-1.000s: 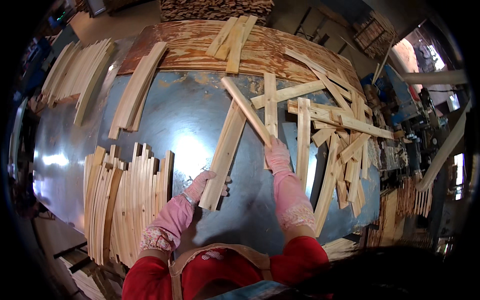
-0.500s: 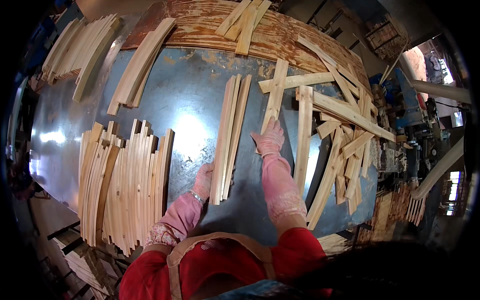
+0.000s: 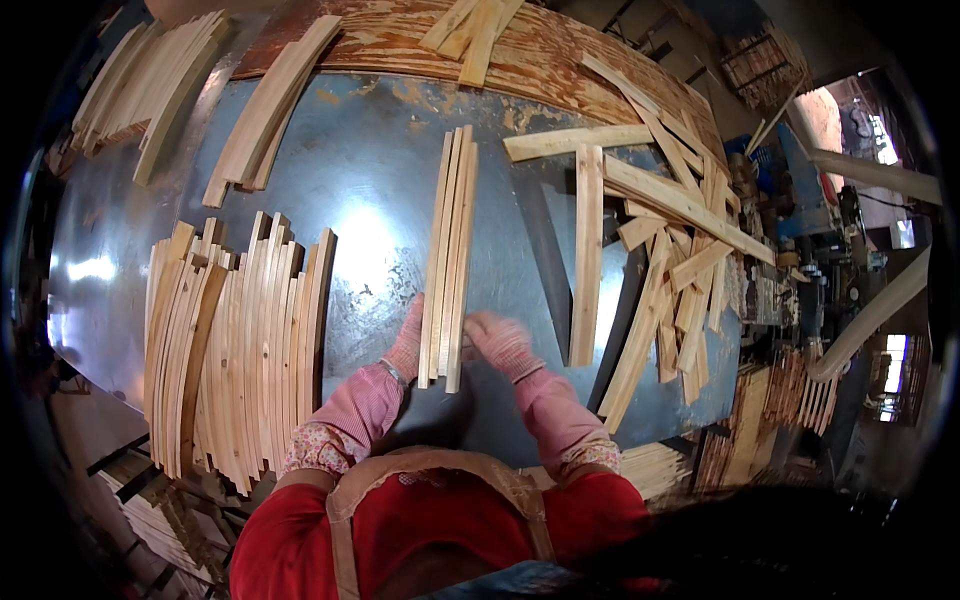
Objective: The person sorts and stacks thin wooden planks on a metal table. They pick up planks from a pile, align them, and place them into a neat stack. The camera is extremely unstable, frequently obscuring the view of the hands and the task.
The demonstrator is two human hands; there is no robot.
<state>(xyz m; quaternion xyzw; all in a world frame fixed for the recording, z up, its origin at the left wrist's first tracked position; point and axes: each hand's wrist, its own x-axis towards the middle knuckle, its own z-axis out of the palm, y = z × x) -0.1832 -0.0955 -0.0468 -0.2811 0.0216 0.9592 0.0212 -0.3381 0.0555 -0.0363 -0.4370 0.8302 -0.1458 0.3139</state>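
Note:
A narrow bundle of pale wooden strips stands lengthwise before me on the grey metal tabletop. My left hand, in a pinkish glove, grips the bundle's near left side; its fingertips are hidden behind the wood. On the opposite side, my gloved right hand is close against the strips. Its fingers are bent and smeared by motion, so I cannot tell whether they grip the wood. To the right of that hand, a single wooden strip lies apart from the bundle.
At left, a wide row of strips lies side by side. Beyond it are a smaller stack and another row. A crossed, loose heap of strips covers the right side. A worn wooden board borders the far edge.
My right hand has drawn in from the right to the bundle. The strip it was touching is gone from its place, and the bundle appears to have one strip more. The view has shifted slightly.

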